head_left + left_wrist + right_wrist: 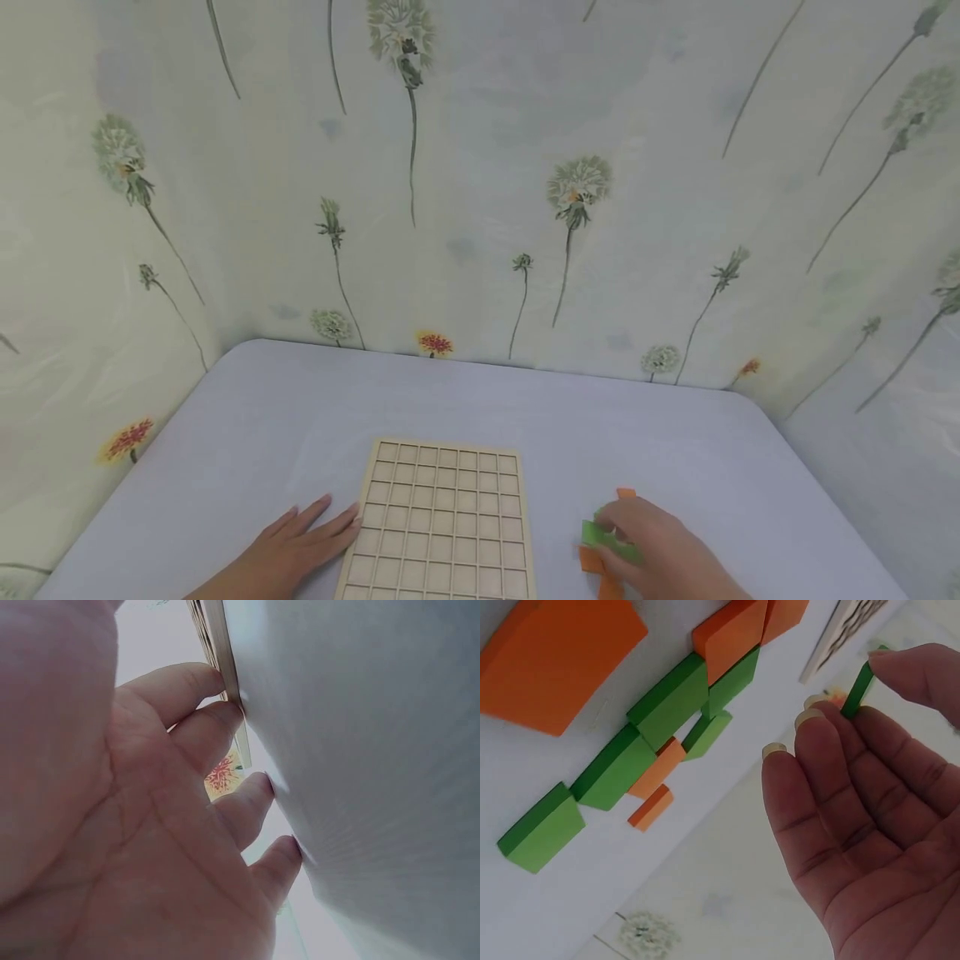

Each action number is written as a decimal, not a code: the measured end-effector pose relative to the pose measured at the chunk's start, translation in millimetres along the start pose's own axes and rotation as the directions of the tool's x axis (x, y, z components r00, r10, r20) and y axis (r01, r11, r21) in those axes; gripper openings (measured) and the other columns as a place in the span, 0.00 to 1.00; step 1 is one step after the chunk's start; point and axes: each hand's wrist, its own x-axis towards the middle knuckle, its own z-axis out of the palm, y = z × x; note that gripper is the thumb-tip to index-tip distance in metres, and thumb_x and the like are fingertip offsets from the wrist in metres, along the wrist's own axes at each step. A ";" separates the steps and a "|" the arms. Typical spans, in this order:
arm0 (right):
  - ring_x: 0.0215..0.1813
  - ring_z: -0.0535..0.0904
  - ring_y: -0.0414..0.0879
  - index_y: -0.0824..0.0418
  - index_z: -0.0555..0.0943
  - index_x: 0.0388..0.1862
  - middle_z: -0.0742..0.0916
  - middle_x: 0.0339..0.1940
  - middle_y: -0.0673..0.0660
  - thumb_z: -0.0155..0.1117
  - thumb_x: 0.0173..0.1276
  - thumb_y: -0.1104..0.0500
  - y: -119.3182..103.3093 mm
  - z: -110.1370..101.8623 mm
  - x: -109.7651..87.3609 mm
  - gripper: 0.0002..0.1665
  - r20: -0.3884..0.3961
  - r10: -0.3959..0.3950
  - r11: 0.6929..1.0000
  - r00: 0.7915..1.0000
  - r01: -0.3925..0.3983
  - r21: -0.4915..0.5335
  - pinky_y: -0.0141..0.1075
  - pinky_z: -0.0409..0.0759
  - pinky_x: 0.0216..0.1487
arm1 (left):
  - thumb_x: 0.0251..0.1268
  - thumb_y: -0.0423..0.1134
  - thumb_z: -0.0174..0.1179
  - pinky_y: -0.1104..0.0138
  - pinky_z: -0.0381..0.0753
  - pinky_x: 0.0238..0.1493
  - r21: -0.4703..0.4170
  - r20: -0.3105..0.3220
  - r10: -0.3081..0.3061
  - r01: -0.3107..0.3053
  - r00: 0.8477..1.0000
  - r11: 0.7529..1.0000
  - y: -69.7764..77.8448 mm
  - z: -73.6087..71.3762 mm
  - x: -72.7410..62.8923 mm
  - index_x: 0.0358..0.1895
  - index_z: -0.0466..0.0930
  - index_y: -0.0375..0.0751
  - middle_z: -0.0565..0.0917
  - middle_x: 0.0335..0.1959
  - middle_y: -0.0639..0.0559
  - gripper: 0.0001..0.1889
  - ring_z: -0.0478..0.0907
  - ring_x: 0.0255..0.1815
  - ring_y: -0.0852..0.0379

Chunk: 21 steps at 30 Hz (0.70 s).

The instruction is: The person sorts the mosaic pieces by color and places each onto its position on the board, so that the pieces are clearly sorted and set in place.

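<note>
A wooden board with a grid of square recesses (431,523) lies flat on the table. Against its left edge rests my left hand (288,552), palm down, with fingers spread and fairly straight. The left wrist view shows two fingertips at the board's side (220,645) and the others on the tabletop. To the right of the board, my right hand (656,543) is over a group of coloured pieces. Between thumb and index finger it pinches a thin green tile (859,688); the remaining fingers are loosely bent.
Several flat green tiles (667,701) and orange tiles (731,639) lie loosely together beside the right hand. A bigger-looking orange tile (559,664) is nearest the right wrist camera. The pale tabletop (315,417) meets a dandelion-patterned curtain (480,208) behind and at both sides.
</note>
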 end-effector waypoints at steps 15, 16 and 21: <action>0.45 0.77 0.35 0.52 0.87 0.48 0.84 0.43 0.40 0.74 0.66 0.59 -23.5 9.3 16.1 0.12 -0.039 -0.193 0.977 0.980 0.189 -0.104 0.38 0.82 0.47 | 0.60 0.80 0.56 0.32 0.67 0.66 -0.091 0.054 -0.037 0.042 0.998 0.995 -0.4 -3.1 0.4 0.79 0.70 0.48 0.68 0.80 0.55 0.52 0.64 0.77 0.32; 0.45 0.77 0.36 0.52 0.87 0.48 0.84 0.43 0.40 0.74 0.66 0.59 -26.1 10.2 16.7 0.12 -0.050 -0.202 0.974 0.978 0.196 -0.112 0.38 0.82 0.46 | 0.60 0.80 0.56 0.32 0.67 0.66 -0.093 0.057 -0.039 0.044 0.998 0.995 -0.1 -3.4 0.5 0.79 0.69 0.48 0.68 0.80 0.55 0.52 0.64 0.77 0.33; 0.46 0.77 0.35 0.50 0.87 0.49 0.83 0.44 0.39 0.74 0.68 0.55 -39.3 13.8 22.5 0.11 -0.032 -0.149 0.982 0.988 0.145 -0.118 0.37 0.83 0.47 | 0.60 0.80 0.57 0.31 0.66 0.66 -0.110 0.072 -0.049 0.056 0.996 0.992 0.8 -5.3 1.0 0.79 0.69 0.48 0.67 0.80 0.55 0.51 0.64 0.77 0.32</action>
